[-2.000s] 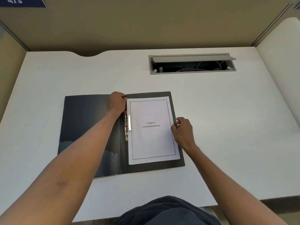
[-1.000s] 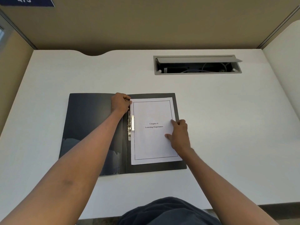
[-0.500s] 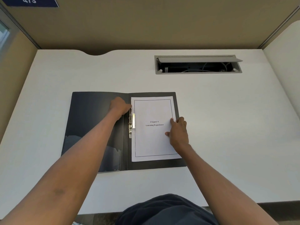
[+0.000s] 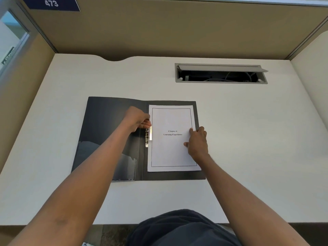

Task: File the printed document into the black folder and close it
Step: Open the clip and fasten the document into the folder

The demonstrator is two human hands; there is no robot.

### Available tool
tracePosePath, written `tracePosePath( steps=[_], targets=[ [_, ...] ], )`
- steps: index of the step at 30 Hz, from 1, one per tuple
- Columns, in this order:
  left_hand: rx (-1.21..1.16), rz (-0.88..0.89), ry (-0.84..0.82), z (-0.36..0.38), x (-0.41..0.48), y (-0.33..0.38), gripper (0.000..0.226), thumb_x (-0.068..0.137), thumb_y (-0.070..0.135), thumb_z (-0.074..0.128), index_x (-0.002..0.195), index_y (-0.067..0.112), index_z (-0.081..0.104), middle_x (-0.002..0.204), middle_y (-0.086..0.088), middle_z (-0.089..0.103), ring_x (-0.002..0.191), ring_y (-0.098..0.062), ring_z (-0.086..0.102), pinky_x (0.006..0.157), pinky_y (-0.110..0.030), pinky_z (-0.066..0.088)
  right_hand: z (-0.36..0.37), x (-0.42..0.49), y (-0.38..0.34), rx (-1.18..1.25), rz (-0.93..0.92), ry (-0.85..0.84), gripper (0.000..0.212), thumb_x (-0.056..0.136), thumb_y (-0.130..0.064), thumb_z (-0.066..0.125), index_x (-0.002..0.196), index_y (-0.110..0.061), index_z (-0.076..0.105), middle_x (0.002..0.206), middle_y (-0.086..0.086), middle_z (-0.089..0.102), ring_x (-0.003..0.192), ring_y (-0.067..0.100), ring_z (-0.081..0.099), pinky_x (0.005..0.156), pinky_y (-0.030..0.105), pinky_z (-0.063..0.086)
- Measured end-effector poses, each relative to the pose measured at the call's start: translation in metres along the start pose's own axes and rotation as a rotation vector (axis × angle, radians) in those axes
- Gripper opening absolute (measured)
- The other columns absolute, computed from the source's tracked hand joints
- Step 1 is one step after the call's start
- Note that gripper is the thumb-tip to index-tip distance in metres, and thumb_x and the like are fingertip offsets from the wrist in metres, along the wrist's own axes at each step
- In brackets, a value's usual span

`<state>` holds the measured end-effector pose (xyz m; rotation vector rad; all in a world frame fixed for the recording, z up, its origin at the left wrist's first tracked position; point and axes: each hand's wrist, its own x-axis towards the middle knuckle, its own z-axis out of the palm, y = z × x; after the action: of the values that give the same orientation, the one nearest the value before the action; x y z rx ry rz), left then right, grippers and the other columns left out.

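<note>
Folder (image 4: 110, 132) lies open on tabletop (image 4: 248, 130), document (image 4: 171, 150) flat on its right half. My left hand (image 4: 137, 119) pinches at top of metal clip (image 4: 148, 137) by document's left edge. My right hand (image 4: 197, 141) presses document's right edge, fingers spread flat, gripping nothing.

Both bare forearms reach forward from the near edge of the desk, converging toward its middle. The left hand (image 4: 137, 119) lies knuckles-up with the wrist bent slightly to the right; its fingers (image 4: 146, 123) are curled together and pinched against the thumb at a small point, the fingertips facing right. The right hand (image 4: 197, 141) rests palm-down, wrist straight in line with the forearm, fingers loosely bent and pressing downward, the thumb spread out to the left. The two hands sit well apart, the left a little farther from the near edge than the right.
</note>
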<state>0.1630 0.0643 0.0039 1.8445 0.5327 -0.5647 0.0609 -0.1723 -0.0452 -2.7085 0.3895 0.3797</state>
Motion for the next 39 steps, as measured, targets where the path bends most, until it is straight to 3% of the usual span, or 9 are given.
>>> tracePosePath(
  steps=[6, 16, 23, 30, 39],
  targets=[
    [-0.053, -0.006, -0.028, -0.004, -0.028, -0.018, 0.007, 0.093, -0.007, 0.065, 0.086, -0.008, 0.065, 0.082, -0.027, 0.071, 0.063, -0.027, 0.072, 0.067, -0.035, 0.065, -0.001, -0.001, 0.000, -0.004, -0.002, 0.000, 0.062, 0.091, -0.014, 0.072, 0.145, -0.004, 0.044, 0.144, 0.017, 0.034, 0.135, 0.034, 0.035, 0.101, 0.038, 0.045],
    [-0.246, -0.068, 0.037, 0.006, -0.052, -0.080, 0.011, 0.089, -0.004, 0.073, 0.094, -0.002, 0.063, 0.089, -0.025, 0.075, 0.069, -0.026, 0.076, 0.066, -0.033, 0.066, -0.001, -0.002, -0.001, 0.000, 0.009, 0.002, 0.060, 0.091, -0.013, 0.071, 0.144, -0.004, 0.045, 0.143, 0.016, 0.033, 0.135, 0.033, 0.034, 0.100, 0.037, 0.046],
    [0.034, -0.036, 0.238, 0.013, -0.054, -0.109, 0.029, 0.078, 0.029, 0.088, 0.078, 0.008, 0.067, 0.065, -0.012, 0.070, 0.052, -0.019, 0.061, 0.053, -0.031, 0.052, -0.002, -0.001, -0.001, -0.004, 0.008, 0.000, 0.056, 0.090, -0.013, 0.072, 0.140, -0.003, 0.048, 0.141, 0.016, 0.034, 0.135, 0.033, 0.035, 0.098, 0.038, 0.047],
    [0.211, 0.031, 0.326, 0.021, -0.062, -0.109, 0.032, 0.079, 0.039, 0.087, 0.074, 0.014, 0.067, 0.069, -0.004, 0.072, 0.068, -0.027, 0.072, 0.071, -0.047, 0.063, -0.003, 0.000, -0.002, -0.016, 0.012, -0.005, 0.054, 0.089, -0.013, 0.073, 0.137, -0.002, 0.050, 0.139, 0.016, 0.035, 0.133, 0.034, 0.036, 0.096, 0.039, 0.048],
    [0.309, 0.030, 0.352, 0.023, -0.066, -0.105, 0.036, 0.076, 0.046, 0.087, 0.071, 0.019, 0.064, 0.067, -0.001, 0.072, 0.065, -0.024, 0.073, 0.068, -0.042, 0.062, -0.002, 0.001, -0.001, -0.017, 0.005, 0.000, 0.056, 0.089, -0.015, 0.073, 0.139, -0.003, 0.049, 0.140, 0.016, 0.035, 0.132, 0.033, 0.036, 0.096, 0.039, 0.048]
  ],
)
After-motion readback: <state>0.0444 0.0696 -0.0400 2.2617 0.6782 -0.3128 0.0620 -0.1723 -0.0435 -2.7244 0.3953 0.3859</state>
